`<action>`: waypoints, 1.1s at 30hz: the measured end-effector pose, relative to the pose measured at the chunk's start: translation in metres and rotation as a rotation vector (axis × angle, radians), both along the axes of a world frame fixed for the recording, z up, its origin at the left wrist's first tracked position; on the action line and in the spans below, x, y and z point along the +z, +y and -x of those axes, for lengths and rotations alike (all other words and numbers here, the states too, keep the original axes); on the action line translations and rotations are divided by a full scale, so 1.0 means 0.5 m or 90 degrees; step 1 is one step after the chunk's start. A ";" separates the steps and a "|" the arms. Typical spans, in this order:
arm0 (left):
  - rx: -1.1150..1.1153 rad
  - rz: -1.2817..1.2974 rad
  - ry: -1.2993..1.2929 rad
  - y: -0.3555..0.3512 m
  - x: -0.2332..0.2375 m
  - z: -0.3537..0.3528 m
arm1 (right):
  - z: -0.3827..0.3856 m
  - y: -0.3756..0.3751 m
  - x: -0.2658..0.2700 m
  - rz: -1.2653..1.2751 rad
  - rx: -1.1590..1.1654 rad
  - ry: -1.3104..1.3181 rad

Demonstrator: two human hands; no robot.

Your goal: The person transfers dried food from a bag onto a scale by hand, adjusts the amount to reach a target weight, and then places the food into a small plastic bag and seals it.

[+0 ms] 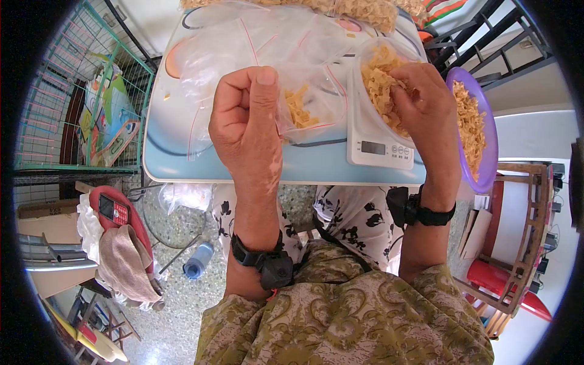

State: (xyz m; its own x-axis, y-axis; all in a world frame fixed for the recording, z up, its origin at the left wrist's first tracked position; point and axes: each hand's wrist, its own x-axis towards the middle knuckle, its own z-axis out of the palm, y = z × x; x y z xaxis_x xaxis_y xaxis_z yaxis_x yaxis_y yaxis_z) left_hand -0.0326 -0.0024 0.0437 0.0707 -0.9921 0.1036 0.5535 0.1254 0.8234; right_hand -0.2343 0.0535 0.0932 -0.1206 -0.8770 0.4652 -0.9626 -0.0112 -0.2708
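Note:
My left hand (248, 118) is closed, thumb up, on the edge of a clear zip-lock bag (325, 115). Some yellow, curly dried pieces (298, 108) lie inside that bag. My right hand (423, 100) reaches into a clear plastic bowl (364, 58), its fingers pinched together among more of these dried pieces (380, 79). Beneath the bowl is a white kitchen scale (380, 157); I cannot read its display. Part of what my right fingertips hold is hidden by the hand.
Several flat clear bags (213, 61) cover the left of the table (182, 164). Filled bags (365, 12) lie along its far edge. A purple basin (490, 131) of dried pieces stands at right. A green wire cage (55, 91) and a red stool with a phone (114, 210) are left.

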 end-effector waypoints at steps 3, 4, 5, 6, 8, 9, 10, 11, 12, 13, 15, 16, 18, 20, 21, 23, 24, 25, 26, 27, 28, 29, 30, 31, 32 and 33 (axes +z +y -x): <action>0.001 0.000 -0.002 -0.001 -0.004 0.000 | -0.008 0.000 0.007 0.024 -0.010 -0.056; 0.003 -0.001 -0.005 -0.001 -0.005 0.000 | -0.007 0.001 0.006 0.024 -0.010 -0.057; 0.002 -0.001 -0.006 -0.001 -0.005 0.001 | -0.006 0.000 0.006 0.036 -0.004 -0.049; 0.002 -0.001 -0.008 0.000 -0.005 0.001 | -0.005 0.000 0.006 0.048 0.003 -0.041; 0.002 -0.001 -0.009 -0.001 -0.004 0.003 | -0.002 0.000 0.004 0.049 0.005 -0.038; 0.005 -0.005 -0.009 -0.001 -0.003 0.004 | -0.001 0.001 0.004 0.050 0.008 -0.035; 0.008 -0.009 -0.010 -0.001 -0.003 0.004 | 0.000 0.001 0.004 0.050 0.007 -0.035; 0.008 -0.008 -0.010 -0.001 -0.003 0.004 | 0.001 0.002 0.005 0.049 0.003 -0.027; 0.012 -0.009 -0.019 0.000 -0.003 0.004 | 0.001 0.003 0.005 0.048 -0.001 -0.019; 0.016 -0.009 -0.028 0.000 -0.003 0.003 | -0.001 0.004 0.008 0.048 -0.001 -0.019; 0.002 0.002 -0.014 0.000 -0.006 0.001 | -0.007 0.006 0.013 0.043 -0.017 -0.124; -0.012 0.012 -0.001 0.001 -0.006 0.000 | -0.007 0.007 0.014 0.044 -0.017 -0.123; -0.020 0.021 0.009 0.004 -0.002 -0.001 | -0.008 0.008 0.015 0.068 -0.003 -0.180; -0.027 0.030 0.021 0.005 -0.001 -0.001 | -0.008 0.008 0.016 0.075 -0.012 -0.207; -0.032 0.032 0.029 0.004 -0.003 -0.002 | -0.008 0.008 0.016 0.082 -0.020 -0.235; -0.036 0.035 0.038 0.005 -0.004 -0.004 | -0.007 0.009 0.015 0.079 -0.037 -0.297; -0.042 0.030 0.047 0.005 -0.004 -0.005 | -0.006 0.010 0.017 0.075 -0.054 -0.361; -0.050 0.026 0.057 0.006 -0.003 -0.005 | -0.007 0.010 0.020 0.077 -0.054 -0.357; -0.051 0.027 0.061 0.007 -0.001 -0.005 | -0.009 0.009 0.023 0.093 -0.047 -0.422; -0.074 0.043 0.081 0.009 0.000 -0.007 | -0.009 0.009 0.025 0.108 -0.039 -0.487; -0.096 0.057 0.100 0.009 0.001 -0.008 | -0.006 0.009 0.025 0.109 -0.040 -0.485; -0.097 0.057 0.101 0.008 0.000 -0.009 | -0.002 0.009 0.023 0.118 -0.042 -0.506; -0.107 0.059 0.127 0.005 -0.002 -0.010 | 0.001 0.009 0.022 0.127 -0.044 -0.528; -0.117 0.059 0.152 0.004 -0.003 -0.011 | 0.002 0.010 0.023 0.127 -0.044 -0.529; -0.117 0.059 0.151 0.005 -0.001 -0.013 | 0.004 0.011 0.024 0.122 -0.039 -0.530; -0.140 0.062 0.168 0.006 0.002 -0.016 | 0.004 0.012 0.024 0.117 -0.034 -0.531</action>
